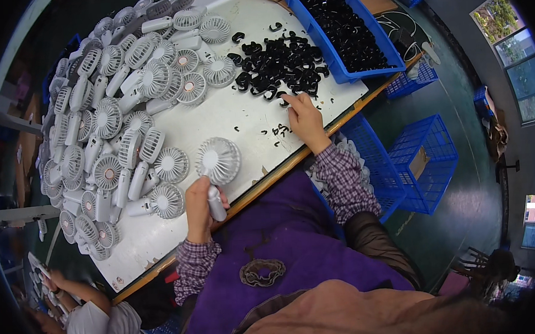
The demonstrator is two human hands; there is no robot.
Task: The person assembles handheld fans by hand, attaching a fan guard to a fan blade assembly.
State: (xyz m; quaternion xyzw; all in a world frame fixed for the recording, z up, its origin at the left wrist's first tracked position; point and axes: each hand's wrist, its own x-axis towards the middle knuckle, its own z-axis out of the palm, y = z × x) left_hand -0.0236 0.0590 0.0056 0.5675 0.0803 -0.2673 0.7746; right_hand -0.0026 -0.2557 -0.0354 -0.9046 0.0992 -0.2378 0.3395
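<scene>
My left hand [197,203] is wrapped round the handle of a white handheld fan [218,161], with the fan's round grille upright above my fingers, near the table's front edge. Over the near edge of a loose heap of small black curved clips [282,56], my right hand [305,120] has its thumb and forefinger closed at a single black clip [284,103]. Part of that clip is hidden by the fingertips. A large pile of white handheld fans [108,118] covers the left side of the table, several stacked over others.
A blue bin [360,75] full of black clips stands at the table's far right. Blue crates [428,172] sit on the floor right of the wooden table edge [262,182]. Small black scraps lie on the white tabletop [246,119]. Another person [99,327] works at the lower left.
</scene>
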